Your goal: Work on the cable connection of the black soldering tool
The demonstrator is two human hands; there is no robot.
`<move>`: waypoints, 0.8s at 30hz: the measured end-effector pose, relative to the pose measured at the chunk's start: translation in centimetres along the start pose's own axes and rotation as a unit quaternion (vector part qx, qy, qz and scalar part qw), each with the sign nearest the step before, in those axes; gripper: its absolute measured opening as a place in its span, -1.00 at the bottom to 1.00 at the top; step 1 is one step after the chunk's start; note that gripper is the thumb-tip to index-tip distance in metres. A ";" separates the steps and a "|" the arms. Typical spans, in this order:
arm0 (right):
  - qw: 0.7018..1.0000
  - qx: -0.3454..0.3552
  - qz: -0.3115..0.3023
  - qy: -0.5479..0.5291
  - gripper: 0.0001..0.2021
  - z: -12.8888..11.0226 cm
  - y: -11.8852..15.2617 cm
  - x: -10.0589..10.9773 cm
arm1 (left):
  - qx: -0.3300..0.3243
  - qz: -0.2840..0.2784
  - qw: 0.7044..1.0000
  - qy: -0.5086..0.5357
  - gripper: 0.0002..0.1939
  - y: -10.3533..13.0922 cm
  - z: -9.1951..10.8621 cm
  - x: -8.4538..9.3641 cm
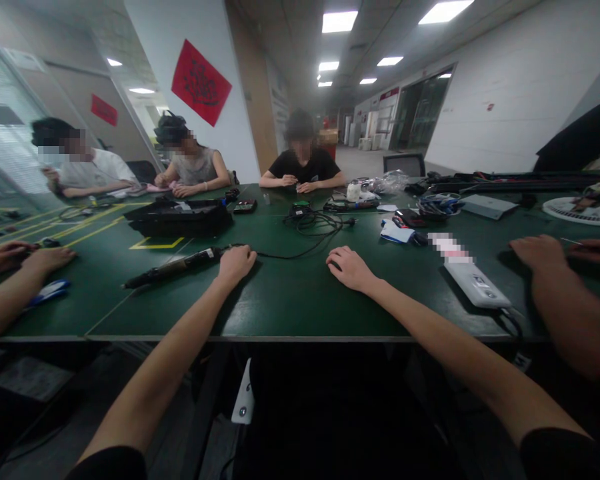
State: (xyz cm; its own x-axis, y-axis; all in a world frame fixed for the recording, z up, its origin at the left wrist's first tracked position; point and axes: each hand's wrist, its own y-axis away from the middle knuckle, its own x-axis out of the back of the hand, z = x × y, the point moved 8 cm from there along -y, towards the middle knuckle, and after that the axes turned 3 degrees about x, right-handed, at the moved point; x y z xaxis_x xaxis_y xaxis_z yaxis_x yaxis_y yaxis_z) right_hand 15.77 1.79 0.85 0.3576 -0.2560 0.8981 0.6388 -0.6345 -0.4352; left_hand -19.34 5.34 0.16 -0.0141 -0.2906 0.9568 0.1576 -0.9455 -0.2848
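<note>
My left hand (237, 262) rests on the green table, fingers curled together and their undersides hidden. It lies against the cord end of a long black pen-shaped tool (175, 267), and the tool's black cable (290, 257) emerges on the hand's other side. Whether the fingers hold any of it does not show. To the right, my right hand (351, 269) lies palm down on the table, fingers loosely bent, thumb apart, with a dark gap between. No object is visible in it. Farther back, a coiled black cable (313, 220) lies between both hands.
A black tray (180, 217) stands beyond the tool. A white power strip (477, 283) lies right, near another person's hand (540, 253). Another person's hands (47, 259) are at far left. Three people sit across the table (280, 313), with cables and plastic bags (393, 181) among them.
</note>
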 end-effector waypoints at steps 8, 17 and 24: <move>0.998 -0.039 0.041 -0.011 -0.72 -0.4 -0.1 2.1 | -0.250 0.000 0.956 0.153 -0.74 4.7 13.2 1.0; 0.984 -0.094 0.149 -0.032 -0.63 0.6 1.3 5.1 | -0.471 -0.027 0.850 0.232 -0.77 12.8 27.9 2.7; 0.993 -0.067 0.092 0.015 -0.70 -0.5 0.6 3.9 | -0.506 0.019 0.858 0.081 -0.70 13.0 25.1 4.1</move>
State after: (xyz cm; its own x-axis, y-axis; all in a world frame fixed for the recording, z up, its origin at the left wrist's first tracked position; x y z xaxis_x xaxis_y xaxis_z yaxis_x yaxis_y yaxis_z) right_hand 17.20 0.01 4.13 0.4384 -0.3977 0.8060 0.4675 -0.6650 -0.5824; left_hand 7.39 -4.44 1.85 -0.1778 -0.2625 0.9484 -0.7769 -0.5541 -0.2990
